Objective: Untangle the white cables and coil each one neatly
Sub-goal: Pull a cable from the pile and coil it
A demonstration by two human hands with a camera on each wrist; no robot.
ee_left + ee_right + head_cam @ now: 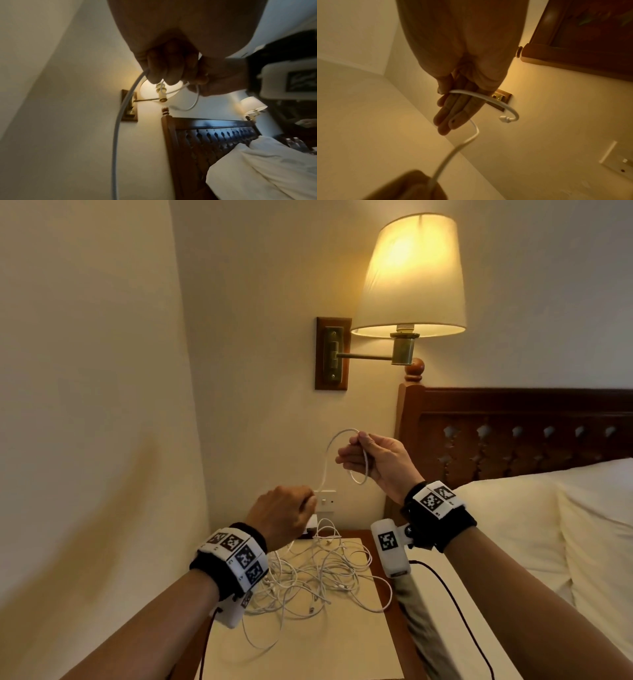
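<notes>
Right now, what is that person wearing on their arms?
Each bare arm has a black wristband with white panels printed with black-and-white square codes. The other wristband looks the same. A small white box with its own code hangs under the right wrist, a similar box under the left, each trailing a thin black wire. No sleeves show.

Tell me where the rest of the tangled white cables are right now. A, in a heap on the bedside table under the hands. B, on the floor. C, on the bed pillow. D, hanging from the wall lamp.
A: the loose heap of thin white cables lies on the cream-topped wooden bedside table, below both hands.
</notes>
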